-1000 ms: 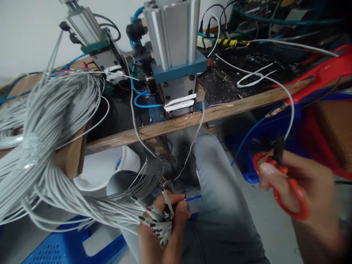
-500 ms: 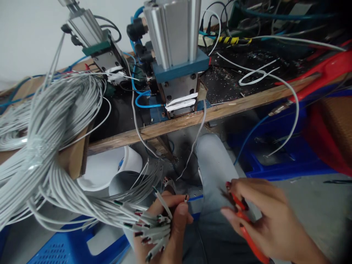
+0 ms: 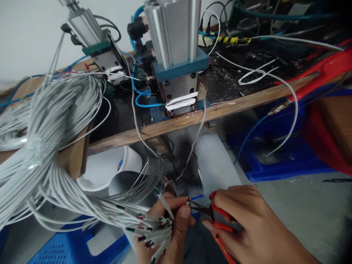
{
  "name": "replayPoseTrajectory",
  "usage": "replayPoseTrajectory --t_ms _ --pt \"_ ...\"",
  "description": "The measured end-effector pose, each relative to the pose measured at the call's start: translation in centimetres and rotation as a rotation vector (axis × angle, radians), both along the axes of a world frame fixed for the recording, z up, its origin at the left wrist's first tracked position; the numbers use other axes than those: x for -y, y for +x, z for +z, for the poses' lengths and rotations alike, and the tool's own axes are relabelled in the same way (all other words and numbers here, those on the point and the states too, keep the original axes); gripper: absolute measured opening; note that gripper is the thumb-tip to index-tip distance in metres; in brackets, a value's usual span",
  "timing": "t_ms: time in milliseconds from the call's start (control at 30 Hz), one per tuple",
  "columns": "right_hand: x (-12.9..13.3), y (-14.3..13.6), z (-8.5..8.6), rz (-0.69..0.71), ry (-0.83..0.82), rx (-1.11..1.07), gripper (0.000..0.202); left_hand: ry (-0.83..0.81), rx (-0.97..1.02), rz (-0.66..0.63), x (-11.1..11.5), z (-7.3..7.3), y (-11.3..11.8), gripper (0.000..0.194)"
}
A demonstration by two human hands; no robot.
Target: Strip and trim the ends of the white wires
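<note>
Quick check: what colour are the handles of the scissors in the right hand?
The scissor handles are orange-red, showing best in the head view.

One head-worn camera looks forward and down, close above the left hand (image 3: 178, 231) and right hand (image 3: 251, 222).

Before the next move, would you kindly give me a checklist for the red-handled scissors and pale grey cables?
1. Left hand closed around the pale grey cables: ok.
2. Thin dark-tipped wire end held at the left fingertips: ok.
3. Right hand holding the red-handled, dark-bladed scissors: ok.
4. Scissor blades parted: ok.
5. Blades well clear of those fingertips: not ok, very close.
6. Blades touching the wire end: cannot tell.
</note>
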State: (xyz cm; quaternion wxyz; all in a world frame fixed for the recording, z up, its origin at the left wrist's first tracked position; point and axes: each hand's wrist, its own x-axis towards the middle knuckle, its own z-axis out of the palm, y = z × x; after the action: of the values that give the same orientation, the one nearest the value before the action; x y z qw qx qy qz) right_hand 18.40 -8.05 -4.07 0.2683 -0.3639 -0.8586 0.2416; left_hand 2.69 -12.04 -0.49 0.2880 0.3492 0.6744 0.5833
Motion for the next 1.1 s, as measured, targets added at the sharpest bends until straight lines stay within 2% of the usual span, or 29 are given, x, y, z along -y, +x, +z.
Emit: replayPoseTrajectory --t_ms 233,600,700,800,933,1100 --pt "-0.2 0.1 -0.2 0.006 0.013 -0.013 0.027 -0.016 -0.113 -0.062 0.4 -0.1 -0.6 0.023" --pt "-1.0 0.0 -1.1 0.000 0.229 -0.043 0.024 0.006 -0.082 -0.081 0.5 -0.7 -0.6 0.027" --pt "-1.0 0.0 -0.7 0.002 0.253 -0.020 0.025 -0.005 -0.052 -0.068 0.6 -0.9 -0.8 0.024" --pt "-1.2 0.2 0.1 0.004 0.218 0.031 0.029 0.014 -0.069 -0.120 0.9 -1.5 -1.2 0.024" --pt "-1.3 0.3 1.4 -0.004 0.231 0.092 0.034 0.001 -0.186 -0.125 1.3 -2.7 -1.7 0.027" --pt "-1.3 -0.1 1.5 0.005 0.273 0.126 0.036 -0.011 -0.339 -0.150 1.4 -3.6 -2.1 0.013"
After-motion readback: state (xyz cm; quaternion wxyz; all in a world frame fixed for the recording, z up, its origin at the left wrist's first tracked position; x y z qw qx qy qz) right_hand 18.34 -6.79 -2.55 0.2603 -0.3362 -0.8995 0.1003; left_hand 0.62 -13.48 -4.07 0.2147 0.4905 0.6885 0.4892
